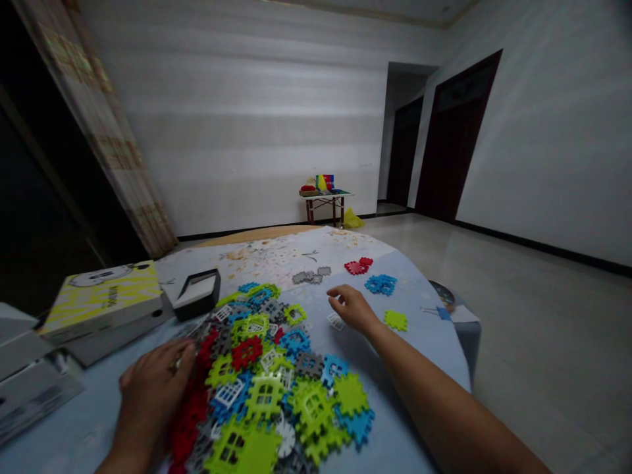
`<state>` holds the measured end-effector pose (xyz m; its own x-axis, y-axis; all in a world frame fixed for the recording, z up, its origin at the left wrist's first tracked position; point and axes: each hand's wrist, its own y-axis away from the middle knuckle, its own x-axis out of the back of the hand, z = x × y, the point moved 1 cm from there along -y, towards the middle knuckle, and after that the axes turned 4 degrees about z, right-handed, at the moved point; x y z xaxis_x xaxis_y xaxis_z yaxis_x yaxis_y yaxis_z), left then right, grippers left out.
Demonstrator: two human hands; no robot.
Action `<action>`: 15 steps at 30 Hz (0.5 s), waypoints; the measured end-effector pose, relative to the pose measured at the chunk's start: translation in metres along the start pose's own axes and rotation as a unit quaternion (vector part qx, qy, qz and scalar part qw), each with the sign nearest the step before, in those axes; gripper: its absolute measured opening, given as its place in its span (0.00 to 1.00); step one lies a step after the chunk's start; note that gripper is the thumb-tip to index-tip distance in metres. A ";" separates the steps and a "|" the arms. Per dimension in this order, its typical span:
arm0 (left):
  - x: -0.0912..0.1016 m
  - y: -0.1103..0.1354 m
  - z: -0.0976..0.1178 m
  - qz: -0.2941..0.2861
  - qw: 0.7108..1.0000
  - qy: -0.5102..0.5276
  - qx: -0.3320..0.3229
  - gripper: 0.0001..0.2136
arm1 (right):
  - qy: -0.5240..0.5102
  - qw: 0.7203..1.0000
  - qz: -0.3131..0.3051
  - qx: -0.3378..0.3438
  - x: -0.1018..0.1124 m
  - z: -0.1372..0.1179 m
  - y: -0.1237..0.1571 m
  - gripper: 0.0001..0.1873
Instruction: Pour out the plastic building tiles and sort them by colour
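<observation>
left hand [151,388] on tile pile [269,382], right hand [351,307] reaching

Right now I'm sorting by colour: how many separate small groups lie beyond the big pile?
4: grey farthest left, red at the far edge, blue beside it, green nearest the right hand.

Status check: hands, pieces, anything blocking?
Left hand on tile pile edge. Right hand at white tile, grip unclear. Nothing blocking.

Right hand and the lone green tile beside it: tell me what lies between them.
Head view: only bare blue tablecloth lies between the right hand and the green tile.
</observation>
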<state>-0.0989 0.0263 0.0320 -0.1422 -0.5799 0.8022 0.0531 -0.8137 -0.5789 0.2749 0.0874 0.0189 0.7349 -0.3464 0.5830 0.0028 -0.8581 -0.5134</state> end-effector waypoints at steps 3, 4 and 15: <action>0.006 -0.001 0.028 -0.003 0.996 0.038 -0.075 0.18 | 0.004 1.000 -0.029 0.007 0.001 -0.004 0.010 0.11; 0.007 0.000 0.037 -0.019 0.994 0.048 -0.099 0.18 | 0.006 0.999 -0.033 0.004 0.001 -0.002 0.012 0.11; -0.009 0.001 0.066 -0.144 0.979 0.035 -0.137 0.16 | 0.013 0.997 -0.059 -0.048 -0.009 0.027 0.018 0.12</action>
<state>-0.0328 0.0283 0.0334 -0.1809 -0.3165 0.9312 -0.2654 -0.8960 -0.3561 0.2869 0.0853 -0.0123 0.7151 -0.2503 0.6526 0.0212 -0.9255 -0.3782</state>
